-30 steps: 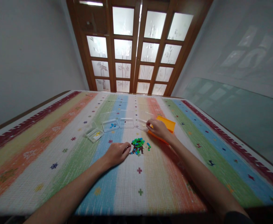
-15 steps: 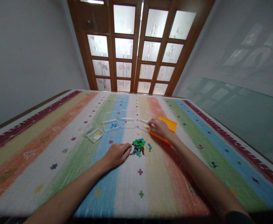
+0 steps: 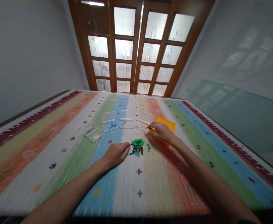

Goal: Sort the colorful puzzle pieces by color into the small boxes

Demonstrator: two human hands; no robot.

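Note:
A heap of small plastic building bricks (image 3: 137, 146), green, blue and dark brown, lies on the striped cloth in front of me. My left hand (image 3: 117, 153) rests on the cloth with curled fingers, its fingertips at the heap's left edge. Whatever those fingers may hold is hidden. Over the near right side of a clear box (image 3: 141, 125) with a few pale pieces, my right hand (image 3: 161, 131) has its fingers pinched together. Anything between them is too small to make out. Behind and under that hand is an orange box (image 3: 166, 123), partly covered by it.
To the left stand more open clear boxes: one with a dark piece (image 3: 126, 123), one with blue pieces (image 3: 110, 126) and one with yellow pieces (image 3: 94, 135). A few stray bricks (image 3: 148, 147) lie right of the heap. The tablecloth (image 3: 80, 186) reaches toward panelled doors.
My right hand has shifted slightly left and lower at the clear box with pale pieces. My left hand stays beside the heap. The whole view has moved a little.

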